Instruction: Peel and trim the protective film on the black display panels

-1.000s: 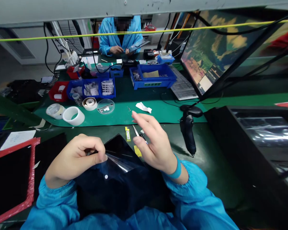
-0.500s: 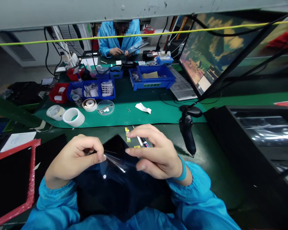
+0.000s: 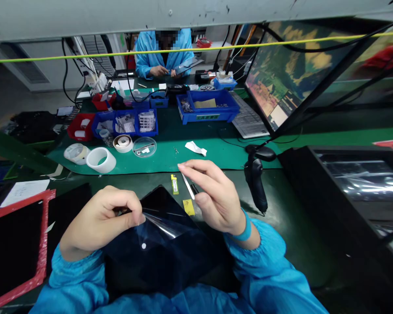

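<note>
A black glossy panel [image 3: 163, 257] lies in front of me, its far corner pointing away. My left hand [image 3: 101, 222] is closed in a pinch on the lifted corner of a clear protective film [image 3: 160, 226] that covers the panel. My right hand [image 3: 216, 200] hovers just beyond the panel's far corner with its fingers stretched out and thumb apart, holding nothing that I can see. Under it, thin metal tweezers [image 3: 187, 185] lie on the dark mat, beside a small yellow-green tag [image 3: 174, 184] and a yellow sticker [image 3: 188, 207].
A black electric screwdriver [image 3: 256, 183] lies right of my hand. Tape rolls [image 3: 101, 159], a clear round dish [image 3: 144, 146] and blue bins [image 3: 127, 122] sit on the green mat beyond. A monitor [image 3: 281, 74] and keyboard [image 3: 249, 120] stand at right, a red-edged tray [image 3: 39, 253] at left. A co-worker [image 3: 163, 52] sits opposite.
My right hand dropped to the film's lifted edge half a second ago and has risen again with fingers stretched out. My left hand keeps its pinch on the film.
</note>
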`<state>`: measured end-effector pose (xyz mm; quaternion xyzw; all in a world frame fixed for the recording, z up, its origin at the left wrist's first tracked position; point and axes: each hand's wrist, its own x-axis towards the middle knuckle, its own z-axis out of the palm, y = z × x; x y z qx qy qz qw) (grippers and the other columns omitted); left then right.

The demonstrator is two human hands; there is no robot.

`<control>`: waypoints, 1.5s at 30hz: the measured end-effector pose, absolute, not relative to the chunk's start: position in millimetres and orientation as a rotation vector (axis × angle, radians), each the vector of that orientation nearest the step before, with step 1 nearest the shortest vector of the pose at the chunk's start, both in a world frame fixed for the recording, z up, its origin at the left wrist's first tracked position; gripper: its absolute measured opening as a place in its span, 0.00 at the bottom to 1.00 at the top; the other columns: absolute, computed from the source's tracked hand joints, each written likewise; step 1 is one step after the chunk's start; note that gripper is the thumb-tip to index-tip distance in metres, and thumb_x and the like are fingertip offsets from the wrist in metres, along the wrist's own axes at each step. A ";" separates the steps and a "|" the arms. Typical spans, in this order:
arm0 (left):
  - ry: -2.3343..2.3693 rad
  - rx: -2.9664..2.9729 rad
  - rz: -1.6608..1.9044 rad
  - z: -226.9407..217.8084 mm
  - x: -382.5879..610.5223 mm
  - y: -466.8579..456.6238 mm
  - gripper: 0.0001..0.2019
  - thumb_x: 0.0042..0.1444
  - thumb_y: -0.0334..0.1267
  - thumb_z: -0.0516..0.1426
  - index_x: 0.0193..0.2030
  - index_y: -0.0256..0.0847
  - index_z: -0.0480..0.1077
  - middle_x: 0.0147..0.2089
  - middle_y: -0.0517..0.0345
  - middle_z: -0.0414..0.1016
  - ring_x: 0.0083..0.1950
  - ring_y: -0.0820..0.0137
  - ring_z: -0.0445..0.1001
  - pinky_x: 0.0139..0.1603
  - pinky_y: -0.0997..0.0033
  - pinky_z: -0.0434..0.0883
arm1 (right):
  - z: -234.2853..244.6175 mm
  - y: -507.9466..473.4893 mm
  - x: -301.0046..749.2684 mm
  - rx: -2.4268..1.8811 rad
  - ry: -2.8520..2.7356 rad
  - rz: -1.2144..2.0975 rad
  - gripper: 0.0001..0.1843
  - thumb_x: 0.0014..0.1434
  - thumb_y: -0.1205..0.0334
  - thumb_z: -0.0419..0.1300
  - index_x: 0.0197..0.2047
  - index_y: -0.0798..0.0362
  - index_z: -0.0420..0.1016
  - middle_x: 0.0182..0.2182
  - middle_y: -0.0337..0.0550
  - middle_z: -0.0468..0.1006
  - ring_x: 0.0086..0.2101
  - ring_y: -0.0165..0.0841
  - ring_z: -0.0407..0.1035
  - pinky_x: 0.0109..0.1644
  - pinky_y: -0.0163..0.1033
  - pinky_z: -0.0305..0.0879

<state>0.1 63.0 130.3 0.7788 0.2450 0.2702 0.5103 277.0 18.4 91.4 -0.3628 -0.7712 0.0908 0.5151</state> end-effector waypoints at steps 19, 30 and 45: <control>0.506 1.976 0.635 135.7 -4.2 58.2 0.11 0.66 0.24 0.62 0.33 0.41 0.74 0.29 0.65 0.79 0.28 0.78 0.75 0.31 0.79 0.67 | 94.1 13.4 276.3 -0.583 -2.015 0.084 0.22 0.76 0.50 0.57 0.63 0.55 0.79 0.37 0.48 0.83 0.36 0.38 0.78 0.40 0.45 0.73; 0.519 1.966 0.636 135.3 -4.1 57.9 0.11 0.67 0.24 0.61 0.34 0.42 0.75 0.29 0.66 0.79 0.28 0.79 0.76 0.31 0.81 0.68 | 95.8 11.2 276.8 -0.646 -2.089 0.013 0.26 0.77 0.45 0.55 0.62 0.57 0.78 0.38 0.49 0.84 0.35 0.37 0.78 0.36 0.44 0.73; 0.397 2.059 0.660 139.3 -4.1 55.0 0.12 0.67 0.22 0.58 0.36 0.43 0.74 0.28 0.63 0.77 0.27 0.74 0.73 0.30 0.73 0.64 | 93.0 6.0 267.2 -0.732 -1.969 0.248 0.26 0.73 0.42 0.61 0.57 0.57 0.78 0.26 0.38 0.78 0.24 0.30 0.71 0.28 0.39 0.61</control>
